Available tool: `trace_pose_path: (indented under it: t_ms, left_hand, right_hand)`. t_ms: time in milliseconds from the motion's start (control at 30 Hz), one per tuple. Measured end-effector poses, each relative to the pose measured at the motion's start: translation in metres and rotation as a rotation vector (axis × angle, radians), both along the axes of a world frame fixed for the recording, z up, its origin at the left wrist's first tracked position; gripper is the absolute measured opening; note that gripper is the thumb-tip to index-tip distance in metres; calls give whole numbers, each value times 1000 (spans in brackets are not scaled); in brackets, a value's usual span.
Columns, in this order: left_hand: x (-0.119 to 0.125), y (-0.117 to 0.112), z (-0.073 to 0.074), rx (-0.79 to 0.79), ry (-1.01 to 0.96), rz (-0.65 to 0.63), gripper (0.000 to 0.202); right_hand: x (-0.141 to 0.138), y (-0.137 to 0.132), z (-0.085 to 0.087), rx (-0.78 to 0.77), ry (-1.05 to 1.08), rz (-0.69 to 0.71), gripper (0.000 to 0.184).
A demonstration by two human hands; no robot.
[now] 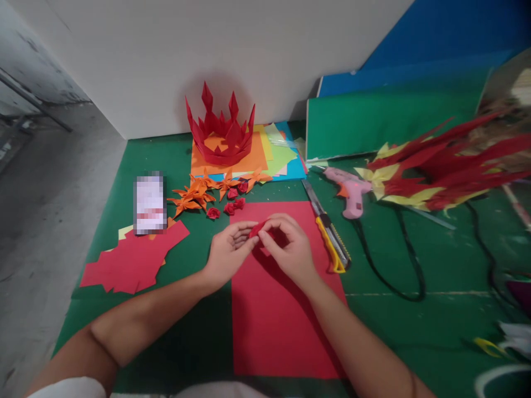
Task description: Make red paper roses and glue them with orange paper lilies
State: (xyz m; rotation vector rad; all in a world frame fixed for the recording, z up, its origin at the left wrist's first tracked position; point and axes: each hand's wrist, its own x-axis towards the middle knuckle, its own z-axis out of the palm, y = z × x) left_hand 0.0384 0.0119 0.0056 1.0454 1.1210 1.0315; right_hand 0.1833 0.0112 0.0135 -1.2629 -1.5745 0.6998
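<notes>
Both my hands meet over a large red paper sheet (pixel 286 331) on the green table. My left hand (pixel 230 246) pinches the left side of a small folded piece of red paper (pixel 258 228). On its right side, my right hand (pixel 290 243) grips the same piece between thumb and fingers, covering much of it. Just beyond my hands lie several small red paper roses (pixel 229 208) and a cluster of orange paper flowers (pixel 193 198). Behind them, a red folded-paper crown (pixel 224 146) stands on stacked coloured paper (pixel 265 160).
To the right lie a yellow utility knife (pixel 329 237), a pink glue gun (pixel 352 190) with a black cord, and a red and yellow paper piece (pixel 435 166). Cut red paper pieces (pixel 128 262) and a phone (pixel 150 204) are at left. Green board (pixel 390 121) leans behind.
</notes>
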Motion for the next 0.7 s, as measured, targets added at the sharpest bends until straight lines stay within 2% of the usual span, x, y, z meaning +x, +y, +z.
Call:
trace_pose_path:
  t_ms: [400, 567, 700]
  left_hand:
    - [-2, 0, 4, 41, 27, -26, 38]
    - [-3, -2, 1, 113, 150, -20, 35]
    - [-3, -2, -2, 144, 140, -16, 30]
  right_hand:
    - [3, -1, -1, 31, 26, -4, 1]
    - [2, -1, -1, 39, -51, -36, 3]
    - [1, -1, -1, 17, -30, -26, 6]
